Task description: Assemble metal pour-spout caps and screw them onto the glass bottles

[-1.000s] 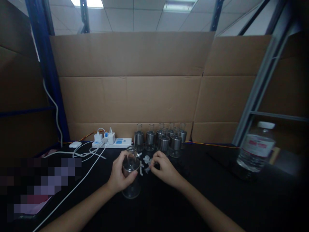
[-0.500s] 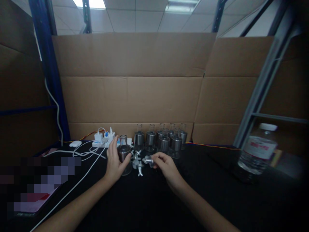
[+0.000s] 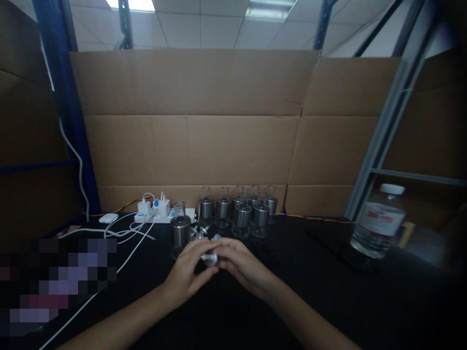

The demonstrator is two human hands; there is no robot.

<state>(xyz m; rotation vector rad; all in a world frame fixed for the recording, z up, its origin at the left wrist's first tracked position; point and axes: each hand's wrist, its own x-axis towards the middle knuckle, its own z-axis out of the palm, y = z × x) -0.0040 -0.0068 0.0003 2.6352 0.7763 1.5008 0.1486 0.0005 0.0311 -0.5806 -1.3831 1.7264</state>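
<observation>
Both my hands meet above the black table in the middle of the head view. Between them is a small silver and clear part that looks like a bottle spout (image 3: 209, 258). My right hand (image 3: 237, 260) grips it with closed fingers, and my left hand (image 3: 188, 274) curls around it from the other side. A glass bottle with a steel sleeve (image 3: 181, 232) stands upright just beyond my left hand, apart from it. Several more silver spouts (image 3: 199, 232) lie behind my fingers, partly hidden.
Several steel-sleeved glass bottles (image 3: 242, 215) stand grouped at the back. A white power strip (image 3: 160, 217) with tangled cables lies left of them. At the right stands a water bottle (image 3: 379, 221). A cardboard wall (image 3: 193, 146) closes off the back.
My left hand has let go of the sleeved bottle and moved right and nearer. My right hand has brought the spout left and closer, and the hands now meet on it.
</observation>
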